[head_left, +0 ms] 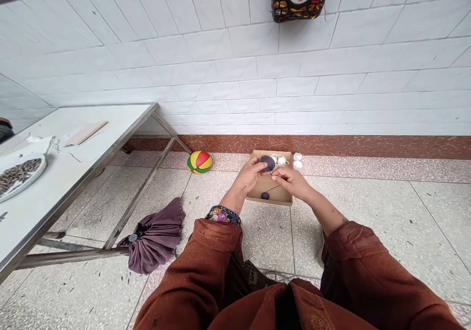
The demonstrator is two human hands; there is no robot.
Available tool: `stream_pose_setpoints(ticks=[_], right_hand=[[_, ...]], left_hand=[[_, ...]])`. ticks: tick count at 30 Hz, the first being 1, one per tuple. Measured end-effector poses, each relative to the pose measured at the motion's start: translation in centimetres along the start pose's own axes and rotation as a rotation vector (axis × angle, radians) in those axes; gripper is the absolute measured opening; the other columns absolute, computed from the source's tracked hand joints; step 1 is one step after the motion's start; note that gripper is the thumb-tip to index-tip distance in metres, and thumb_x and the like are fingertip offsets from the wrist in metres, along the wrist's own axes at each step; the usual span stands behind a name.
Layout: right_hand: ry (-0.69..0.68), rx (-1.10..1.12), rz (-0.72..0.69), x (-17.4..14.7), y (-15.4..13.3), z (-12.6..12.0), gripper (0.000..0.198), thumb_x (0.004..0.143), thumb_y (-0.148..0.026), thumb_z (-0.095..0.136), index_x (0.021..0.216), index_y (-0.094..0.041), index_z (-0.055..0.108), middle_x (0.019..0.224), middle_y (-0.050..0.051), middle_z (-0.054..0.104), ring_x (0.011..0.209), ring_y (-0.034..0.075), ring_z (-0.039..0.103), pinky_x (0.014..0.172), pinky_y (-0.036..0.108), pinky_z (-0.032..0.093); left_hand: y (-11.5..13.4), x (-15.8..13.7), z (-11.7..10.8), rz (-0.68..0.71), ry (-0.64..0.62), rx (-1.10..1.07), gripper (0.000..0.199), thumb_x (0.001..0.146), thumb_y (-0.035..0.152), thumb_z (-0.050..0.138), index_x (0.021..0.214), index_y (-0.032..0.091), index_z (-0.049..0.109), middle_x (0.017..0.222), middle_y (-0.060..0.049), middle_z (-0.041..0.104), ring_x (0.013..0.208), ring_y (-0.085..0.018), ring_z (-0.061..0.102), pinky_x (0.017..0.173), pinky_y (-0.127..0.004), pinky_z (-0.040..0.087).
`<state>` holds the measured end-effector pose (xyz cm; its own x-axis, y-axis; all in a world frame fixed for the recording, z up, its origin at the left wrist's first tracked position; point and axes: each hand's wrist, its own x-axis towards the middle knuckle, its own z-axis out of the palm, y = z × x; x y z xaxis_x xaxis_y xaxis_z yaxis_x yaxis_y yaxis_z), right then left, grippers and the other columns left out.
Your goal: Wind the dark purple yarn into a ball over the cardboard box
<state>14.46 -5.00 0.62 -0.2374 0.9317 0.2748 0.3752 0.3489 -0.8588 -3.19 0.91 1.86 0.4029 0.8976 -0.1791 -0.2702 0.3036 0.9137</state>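
Yarn ball (269,163), dark grey-purple, round, gripped in left hand (250,174). I see right hand (292,181), at four o'clock, pinching thin dark strand (271,173). Smaller dark ball (265,196) at six o'clock, inside brown cardboard box (253,191).

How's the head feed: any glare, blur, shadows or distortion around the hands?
Head view: even, diffuse light, no strong glare on the left hand or right hand, neither plainly blurred but both small; head view: the dark yarn ball shows little strand detail; head view: tile lines on the wall slant towards the upper left, apparently wide-angle stretch; head view: faint shadow below the wall basket.
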Motion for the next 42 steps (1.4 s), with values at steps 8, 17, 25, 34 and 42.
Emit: stream_pose_setpoints(ticks=[8,17,25,34,42], right_hand=[[0.094,0.209,-0.023,-0.2,0.1,-2.4,0.025,0.088,-0.045,0.069,0.083,-0.021,0.07,0.078,0.002,0.066,0.071,0.016,0.056,0.069,0.03,0.045],[0.224,0.238,0.034,-0.1,2.1,-1.4,0.028,0.087,-0.049,0.069,0.08,-0.021,0.067,0.077,0.001,0.062,0.074,0.017,0.055,0.071,0.03,0.045],[0.167,0.245,0.154,-1.0,2.3,0.7,0.045,0.096,-0.068,0.044,0.09,-0.025,0.056,0.072,0.0,0.055,0.06,0.017,0.052,0.058,0.031,0.047],[0.038,-0.087,-0.045,-3.7,-0.2,2.1,0.032,0.097,-0.052,0.052,0.091,-0.023,0.065,0.075,0.003,0.066,0.069,0.02,0.062,0.069,0.034,0.051],[0.161,-0.076,-0.124,0.4,-3.0,-1.8,0.029,0.095,-0.048,0.06,0.085,-0.023,0.07,0.083,0.004,0.07,0.08,0.021,0.063,0.075,0.033,0.05]], left_hand=[[-0.8,-1.3,0.0,-0.086,-0.165,0.139,0.048,0.071,0.027,0.075,0.119,0.019,0.068,0.116,-0.006,0.066,0.088,-0.013,0.056,0.072,-0.025,0.038],[-1.6,-3.0,0.9,-0.186,-0.376,-0.124,0.068,0.074,0.029,0.078,0.139,0.027,0.059,0.11,-0.006,0.064,0.087,-0.014,0.058,0.072,-0.026,0.042],[-1.6,-2.8,1.5,-0.029,-0.26,-0.363,0.047,0.072,0.027,0.079,0.116,0.013,0.071,0.11,-0.01,0.069,0.091,-0.016,0.063,0.076,-0.026,0.047],[-0.9,-2.8,-1.0,0.015,0.058,-0.25,0.036,0.067,0.018,0.079,0.101,0.014,0.068,0.096,-0.004,0.068,0.081,-0.011,0.06,0.067,-0.021,0.041],[-0.1,-5.2,-0.6,-0.053,-0.188,-0.042,0.077,0.065,0.015,0.083,0.137,0.026,0.059,0.099,-0.002,0.064,0.082,-0.012,0.058,0.071,-0.024,0.042]])
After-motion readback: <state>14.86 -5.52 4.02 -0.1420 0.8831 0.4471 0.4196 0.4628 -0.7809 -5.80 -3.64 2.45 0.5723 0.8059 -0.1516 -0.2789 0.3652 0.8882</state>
